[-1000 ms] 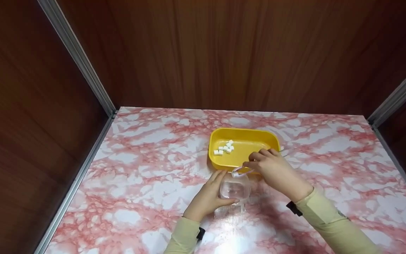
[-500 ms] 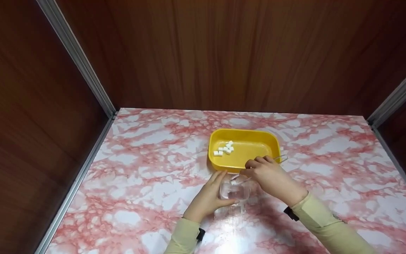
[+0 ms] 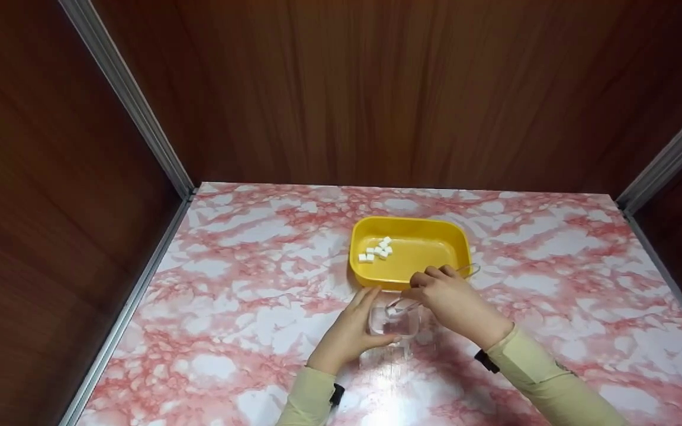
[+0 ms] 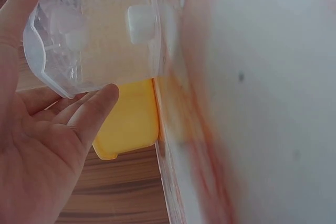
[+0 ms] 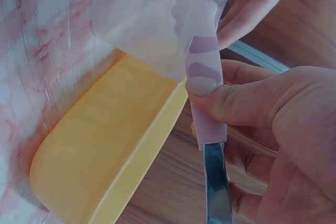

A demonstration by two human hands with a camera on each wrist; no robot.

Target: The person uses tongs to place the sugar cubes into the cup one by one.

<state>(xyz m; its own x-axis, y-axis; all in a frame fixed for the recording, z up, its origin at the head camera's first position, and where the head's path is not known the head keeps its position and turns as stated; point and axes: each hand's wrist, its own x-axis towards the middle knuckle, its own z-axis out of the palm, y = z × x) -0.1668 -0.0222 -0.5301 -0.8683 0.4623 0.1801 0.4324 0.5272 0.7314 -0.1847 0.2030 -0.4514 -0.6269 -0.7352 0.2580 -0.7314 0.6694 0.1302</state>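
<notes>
My left hand [image 3: 350, 334] holds a small clear plastic container [image 3: 397, 327] on the table, thumb on the near side and fingers on the far side. My right hand [image 3: 456, 305] pinches a pair of small tongs [image 5: 211, 124], pale pink with purple marks and a metal bend. Their tips reach down into the container. In the left wrist view a white cube [image 4: 142, 23] lies at the container's bottom, and a second, blurred white shape [image 4: 77, 40] shows through its wall near the tong tips. Whether the tongs grip it I cannot tell.
Just beyond the container stands a yellow tray [image 3: 430, 253], with several white cubes [image 3: 382, 251] on its left side. The red-and-white marbled table [image 3: 246, 296] is bounded by dark wood panels [image 3: 364, 94] and metal rails [image 3: 134, 100].
My right hand has moved slightly left and toward me, lowering the tong tips from above the rim into the container. My left hand stays on the container.
</notes>
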